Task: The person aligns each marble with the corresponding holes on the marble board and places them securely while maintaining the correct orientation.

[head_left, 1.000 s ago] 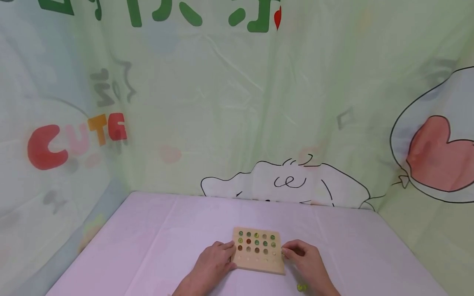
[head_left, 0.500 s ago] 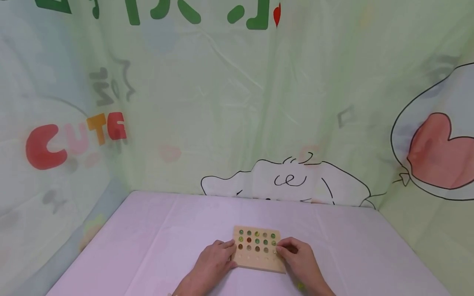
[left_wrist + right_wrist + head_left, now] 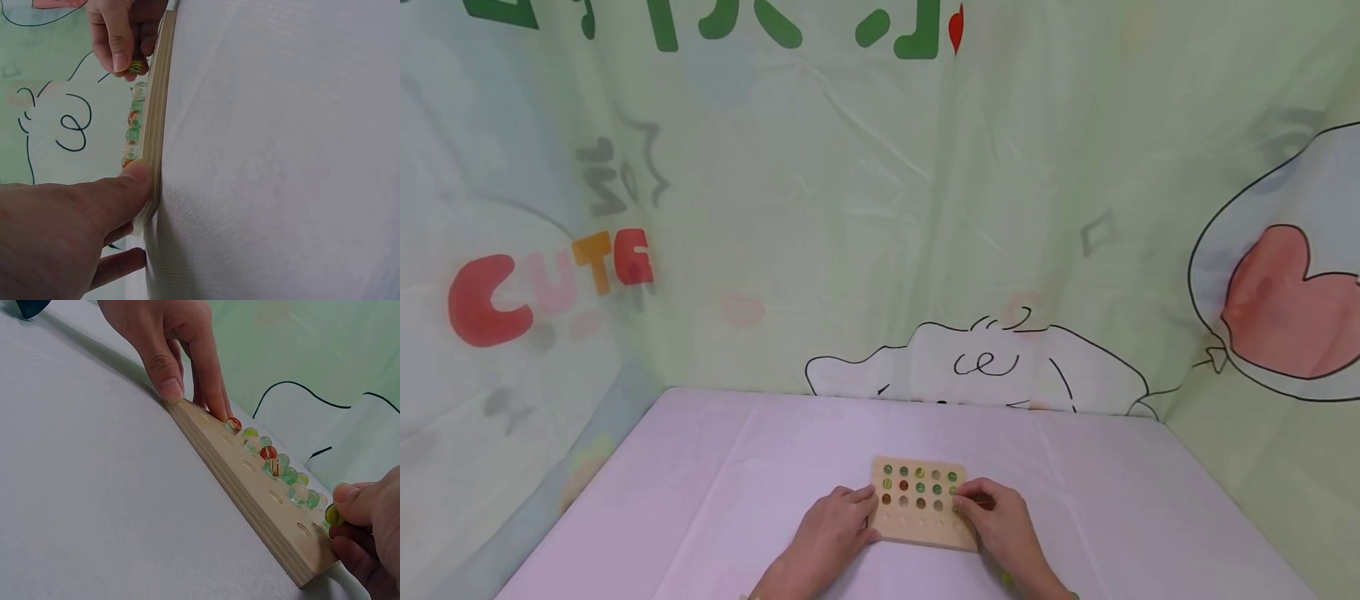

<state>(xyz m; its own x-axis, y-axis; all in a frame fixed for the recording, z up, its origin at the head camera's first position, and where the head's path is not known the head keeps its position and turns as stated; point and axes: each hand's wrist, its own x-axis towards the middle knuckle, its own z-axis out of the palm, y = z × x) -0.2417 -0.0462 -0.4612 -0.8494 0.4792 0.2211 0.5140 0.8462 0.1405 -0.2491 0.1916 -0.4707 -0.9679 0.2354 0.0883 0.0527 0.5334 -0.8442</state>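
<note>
A wooden board with round hollows (image 3: 921, 531) lies flat on the table, glass marbles (image 3: 921, 488) filling its far rows. The nearest row of hollows is bare. My left hand (image 3: 831, 533) holds the board at its left side, thumb by the near corner and fingers along the edge. Over the board's right edge, my right hand (image 3: 1000, 521) pinches a yellow-green marble (image 3: 334, 515) between thumb and fingers. That marble is close above the right end of the third row; in the head view the fingertips mostly cover it.
Another yellow-green marble (image 3: 1007, 577) lies on the table, partly hidden by the right wrist. A pale cloth (image 3: 737, 475) covers the tabletop. Printed curtains (image 3: 775, 250) enclose the back and sides. Something dark (image 3: 31, 307) shows at the right wrist view's upper left.
My right hand has moved left from beside the board to over its right edge, carrying the marble. My left hand has stayed in place on the board.
</note>
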